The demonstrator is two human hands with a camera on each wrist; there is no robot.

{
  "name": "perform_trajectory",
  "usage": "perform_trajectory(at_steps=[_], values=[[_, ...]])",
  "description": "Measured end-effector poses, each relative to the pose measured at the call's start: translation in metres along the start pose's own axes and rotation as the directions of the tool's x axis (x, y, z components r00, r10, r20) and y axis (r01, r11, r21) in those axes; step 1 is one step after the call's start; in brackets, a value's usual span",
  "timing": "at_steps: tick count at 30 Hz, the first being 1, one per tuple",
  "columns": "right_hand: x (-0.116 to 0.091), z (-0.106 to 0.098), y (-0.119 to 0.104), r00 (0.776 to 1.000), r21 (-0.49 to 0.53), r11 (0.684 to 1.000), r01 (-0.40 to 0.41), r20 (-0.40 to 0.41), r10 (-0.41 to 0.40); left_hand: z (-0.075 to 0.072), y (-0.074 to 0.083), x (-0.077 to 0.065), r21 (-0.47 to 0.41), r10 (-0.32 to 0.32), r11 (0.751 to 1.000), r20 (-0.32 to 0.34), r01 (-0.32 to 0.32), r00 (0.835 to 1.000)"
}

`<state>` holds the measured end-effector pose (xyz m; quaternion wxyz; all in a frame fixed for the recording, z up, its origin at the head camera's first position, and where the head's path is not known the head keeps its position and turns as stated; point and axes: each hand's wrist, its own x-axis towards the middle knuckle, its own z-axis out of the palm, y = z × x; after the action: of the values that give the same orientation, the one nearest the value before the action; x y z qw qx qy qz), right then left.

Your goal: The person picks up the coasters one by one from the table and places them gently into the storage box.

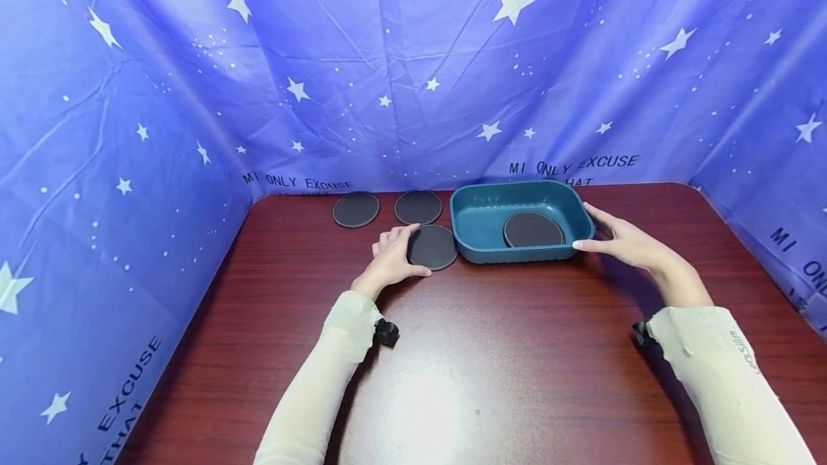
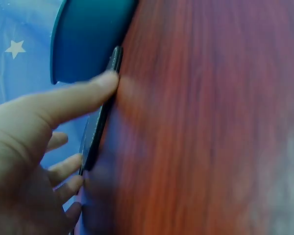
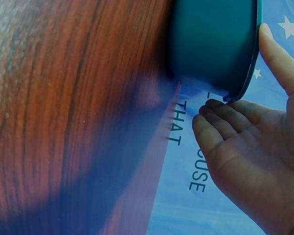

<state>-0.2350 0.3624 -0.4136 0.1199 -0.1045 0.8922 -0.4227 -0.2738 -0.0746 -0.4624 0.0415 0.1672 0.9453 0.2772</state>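
My left hand (image 1: 393,257) holds a round black coaster (image 1: 434,247) across its width, thumb on the near edge and fingers at the far left side. That coaster lies on the table, against or just beside the left end of a teal oblong tub (image 1: 517,255). In the left wrist view the thumb presses the stitched edge of the coaster (image 2: 102,120). Inside the tub lies another black coaster (image 1: 533,229). At the tub's right end is my right hand (image 1: 623,241), thumb on the rim at the near corner and relaxed fingers touching the far corner.
Two more black coasters, one at the left (image 1: 356,209) and one nearer the tub (image 1: 418,207), lie along the back of the glossy red-brown table (image 1: 504,350). Blue star-printed cloth (image 1: 400,92) hangs behind the table and at both sides.
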Motion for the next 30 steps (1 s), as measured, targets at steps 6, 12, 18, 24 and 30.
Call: perform_trajectory(at_steps=[6, 12, 18, 24, 30], values=[[0.000, 0.001, 0.001, 1.000, -0.004, 1.000, 0.001, -0.006, -0.001, 0.000, 0.005, 0.001, -0.131, -0.006, 0.991, -0.008, 0.005, 1.000], [0.000, 0.001, 0.001, 1.000, 0.002, 1.000, 0.005, -0.005, -0.005, -0.006, 0.007, 0.001, -0.312, -0.023, 0.950, -0.054, 0.005, 0.998], [0.000, 0.001, 0.002, 1.000, 0.003, 1.000, 0.011, -0.005, -0.011, -0.010, 0.002, 0.004, -0.492, -0.130, 0.868, -0.105, 0.062, 0.986], [0.001, 0.001, 0.001, 1.000, -0.003, 1.000, 0.015, -0.010, -0.015, -0.012, -0.004, 0.005, -0.613, -0.198, 0.782, -0.075, 0.112, 0.977], [0.000, 0.001, 0.001, 1.000, 0.004, 1.000, 0.013, -0.008, -0.013, -0.015, -0.006, 0.005, -0.690, -0.226, 0.710, -0.035, 0.140, 0.974]])
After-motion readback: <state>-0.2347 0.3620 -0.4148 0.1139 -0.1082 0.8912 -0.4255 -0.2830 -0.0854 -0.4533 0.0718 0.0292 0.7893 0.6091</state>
